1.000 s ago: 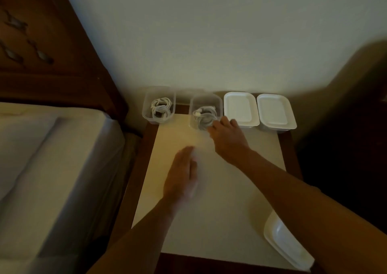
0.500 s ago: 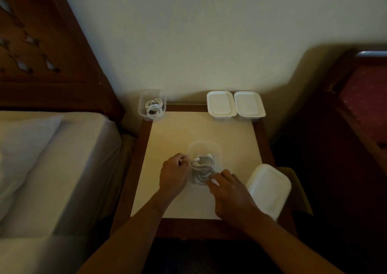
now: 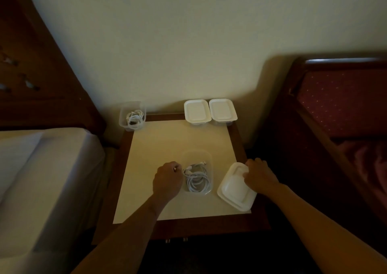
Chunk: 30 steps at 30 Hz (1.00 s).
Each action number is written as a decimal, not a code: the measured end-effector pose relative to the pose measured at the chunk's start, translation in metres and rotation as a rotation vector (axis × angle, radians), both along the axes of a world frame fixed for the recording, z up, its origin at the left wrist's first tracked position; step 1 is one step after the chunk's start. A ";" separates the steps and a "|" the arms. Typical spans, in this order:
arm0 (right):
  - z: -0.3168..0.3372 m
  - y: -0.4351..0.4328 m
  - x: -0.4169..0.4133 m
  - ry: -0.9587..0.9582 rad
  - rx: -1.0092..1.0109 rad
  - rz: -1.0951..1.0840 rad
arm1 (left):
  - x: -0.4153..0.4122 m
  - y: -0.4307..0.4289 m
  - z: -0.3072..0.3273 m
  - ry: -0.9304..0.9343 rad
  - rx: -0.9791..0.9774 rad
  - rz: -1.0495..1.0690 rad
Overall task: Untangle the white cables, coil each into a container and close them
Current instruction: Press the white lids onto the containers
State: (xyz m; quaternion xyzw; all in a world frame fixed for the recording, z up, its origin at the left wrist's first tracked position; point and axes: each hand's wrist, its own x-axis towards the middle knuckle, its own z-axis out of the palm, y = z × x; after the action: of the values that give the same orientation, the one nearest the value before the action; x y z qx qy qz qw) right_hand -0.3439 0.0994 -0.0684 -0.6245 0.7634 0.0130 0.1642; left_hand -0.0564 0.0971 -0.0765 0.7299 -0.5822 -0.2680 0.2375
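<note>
Nearest me: R hand curls over far edge of lid stack at table's front-right corner. It's gripping, I judge to fetch a cover. L hand, well apart, is curled against left wall of near container, prob. steadying it (rim pinch? can't tell). Inside: white cable, loose coil, plugs on top. Farther: open tub w/ second cable back-left; two lidded tubs back-right.
</note>
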 end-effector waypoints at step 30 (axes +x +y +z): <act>0.021 0.059 0.123 0.127 -0.512 0.698 | 0.015 0.005 0.024 0.522 0.176 0.100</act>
State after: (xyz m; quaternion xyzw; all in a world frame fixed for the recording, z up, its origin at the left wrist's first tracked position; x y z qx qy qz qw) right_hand -0.2209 0.1581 -0.0476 -0.8637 0.4937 -0.0835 -0.0575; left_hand -0.0419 0.1018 -0.0521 0.6817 -0.4392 -0.4846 0.3279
